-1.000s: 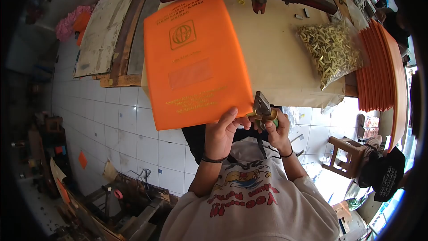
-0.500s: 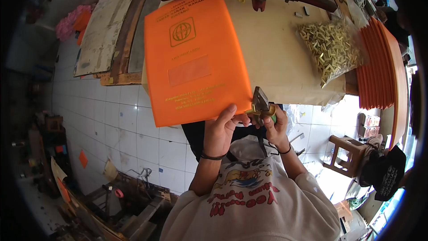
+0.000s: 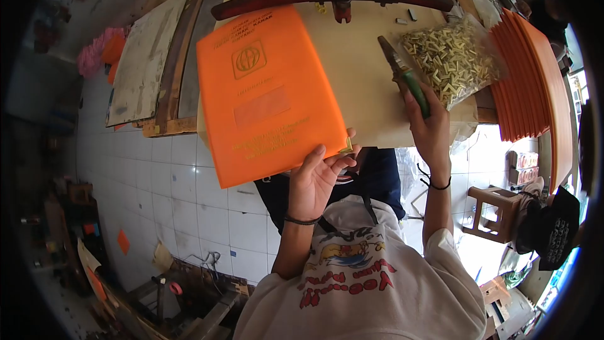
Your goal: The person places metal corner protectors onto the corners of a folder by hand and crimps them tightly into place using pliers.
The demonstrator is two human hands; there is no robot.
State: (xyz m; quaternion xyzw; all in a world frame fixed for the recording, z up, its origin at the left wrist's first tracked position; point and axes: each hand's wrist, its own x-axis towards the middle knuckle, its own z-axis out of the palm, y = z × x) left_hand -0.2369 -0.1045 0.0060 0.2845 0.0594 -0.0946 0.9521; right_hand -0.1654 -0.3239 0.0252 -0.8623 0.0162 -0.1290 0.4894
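Note:
My left hand [image 3: 316,173] grips an orange folder [image 3: 264,104] by its lower edge, thumb on the front cover and fingers beneath. A gold metal corner piece [image 3: 346,146] sits on the folder's lower right corner, beside my left fingertips. In my right hand [image 3: 433,127] is a pair of pliers [image 3: 408,79] with green handles, jaws pointing up and away from the folder. Just beyond that hand, a clear plastic bag [image 3: 450,60] full of small gold metal corners lies on the table. Gold lettering and a round emblem mark the cover.
A dark red metal bar [image 3: 283,1] of a machine crosses the far side of the paper-covered table [image 3: 362,104]. Stacked orange folders [image 3: 519,82] stand at the right. A brown stool [image 3: 491,214] is on the floor nearby, close to a person in a dark cap [image 3: 552,230].
The pliers have come off the folder's corner. My right hand has carried them up and right, towards the bag. My left hand still holds the folder, which has shifted slightly left and down.

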